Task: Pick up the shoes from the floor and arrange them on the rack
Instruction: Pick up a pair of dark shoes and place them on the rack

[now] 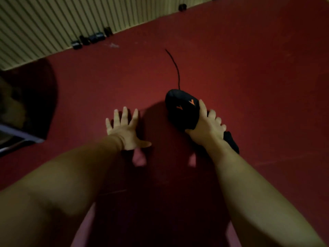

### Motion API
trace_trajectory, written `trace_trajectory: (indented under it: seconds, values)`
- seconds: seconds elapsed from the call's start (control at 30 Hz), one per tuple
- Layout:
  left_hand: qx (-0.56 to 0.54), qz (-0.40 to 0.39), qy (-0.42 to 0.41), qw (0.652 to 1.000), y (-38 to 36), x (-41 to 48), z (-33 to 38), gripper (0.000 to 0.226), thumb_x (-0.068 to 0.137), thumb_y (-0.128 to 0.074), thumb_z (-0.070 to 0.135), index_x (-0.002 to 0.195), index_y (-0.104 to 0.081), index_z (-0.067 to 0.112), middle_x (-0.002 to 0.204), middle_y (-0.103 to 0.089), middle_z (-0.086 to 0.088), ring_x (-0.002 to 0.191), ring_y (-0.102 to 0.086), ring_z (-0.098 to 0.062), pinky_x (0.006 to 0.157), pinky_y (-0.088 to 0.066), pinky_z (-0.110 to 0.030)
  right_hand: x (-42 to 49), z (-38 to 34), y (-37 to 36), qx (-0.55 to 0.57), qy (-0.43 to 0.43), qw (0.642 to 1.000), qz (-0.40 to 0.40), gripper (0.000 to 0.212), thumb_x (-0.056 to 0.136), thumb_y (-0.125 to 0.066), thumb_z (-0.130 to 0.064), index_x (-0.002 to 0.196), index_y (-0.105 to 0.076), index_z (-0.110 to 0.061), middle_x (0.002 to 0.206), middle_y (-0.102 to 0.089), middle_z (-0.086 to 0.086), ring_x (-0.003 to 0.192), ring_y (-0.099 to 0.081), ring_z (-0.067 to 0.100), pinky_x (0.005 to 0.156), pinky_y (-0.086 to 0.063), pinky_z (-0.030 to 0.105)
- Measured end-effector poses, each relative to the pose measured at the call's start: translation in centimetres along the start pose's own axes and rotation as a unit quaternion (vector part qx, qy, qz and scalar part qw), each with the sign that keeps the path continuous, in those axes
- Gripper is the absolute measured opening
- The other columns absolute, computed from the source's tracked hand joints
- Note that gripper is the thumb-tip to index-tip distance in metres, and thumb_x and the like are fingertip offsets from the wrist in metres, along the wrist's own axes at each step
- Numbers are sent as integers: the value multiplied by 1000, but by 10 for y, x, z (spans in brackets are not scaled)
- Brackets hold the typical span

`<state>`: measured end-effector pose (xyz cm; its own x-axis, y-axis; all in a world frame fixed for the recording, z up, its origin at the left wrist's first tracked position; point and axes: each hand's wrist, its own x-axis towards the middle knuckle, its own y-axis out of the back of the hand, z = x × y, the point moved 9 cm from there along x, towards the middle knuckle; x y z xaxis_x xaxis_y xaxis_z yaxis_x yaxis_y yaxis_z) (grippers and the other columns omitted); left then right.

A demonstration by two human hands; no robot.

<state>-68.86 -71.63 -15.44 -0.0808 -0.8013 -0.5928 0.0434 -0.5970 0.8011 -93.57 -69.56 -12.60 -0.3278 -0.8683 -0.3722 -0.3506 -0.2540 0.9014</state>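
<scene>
Too small to tell: dark items [92, 38] far beyond the black shoe [181, 111]; blurred, edge-cut dark shape [30, 97] left of it; its middle covered by the right hand [206, 129]

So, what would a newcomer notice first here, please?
Probably the black shoe with orange marks, just right of centre, gripped by the right hand, its lace trailing over the red floor. Next, the left hand, fingers spread, left of it, and dark shoe-like shapes along the ribbed wall.

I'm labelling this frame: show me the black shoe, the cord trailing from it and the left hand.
black shoe [181, 113], head view, upper beside the orange marks.
cord [177, 68], head view, its middle.
left hand [125, 130], head view, back of the hand.
</scene>
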Motion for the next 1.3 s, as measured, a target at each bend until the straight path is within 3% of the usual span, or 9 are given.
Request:
trace_trajectory:
  seconds: [0.37,0.7,0.87,1.03,1.2,1.3]
  values:
    - [18,65,32,997,10,-88,-146,128,62,-65,73,147,20,29,156,22,-6,141,24,-31,113,10,-54,-97,-124,-13,-53,127,990,-9,111,75,-72,-47,149,9,-33,148,-26,11,130,-35,36,104,-30,51]
    - [63,36,40,997,-22,-188,-294,125,64,-62,74,147,20,28,156,23,-6,140,28,-30,110,14,-54,-190,-227,-58,-132,252,957,-54,112,74,-73,-42,150,8,-33,147,-28,12,129,-35,36,103,-29,53]
    - [34,16,96,995,-64,-232,-366,123,66,-61,74,147,20,29,156,23,-7,141,26,-30,111,12,-54,-240,-288,-100,-159,335,926,-68,113,70,-76,-40,150,3,-33,143,-33,8,128,-36,33,103,-29,49]
    - [-38,6,204,978,-115,-272,-426,124,65,-62,75,146,21,31,156,22,-8,142,23,-32,113,9,-55,-279,-332,-148,-235,437,863,-99,112,74,-73,-41,151,7,-29,151,-23,5,134,-29,31,106,-24,48]
    - [-151,-7,310,939,-155,-312,-469,131,59,-67,75,144,25,34,156,23,-9,142,19,-36,113,4,-59,-322,-359,-196,-328,555,755,-120,100,82,-63,-43,151,8,-26,157,-11,3,142,-16,23,113,-11,44]
    - [-202,-20,348,915,-175,-328,-481,133,58,-69,74,143,27,35,156,21,-10,143,15,-38,112,0,-61,-345,-376,-221,-372,624,679,-103,95,84,-60,-30,151,7,-25,157,-12,2,143,-15,22,114,-7,44]
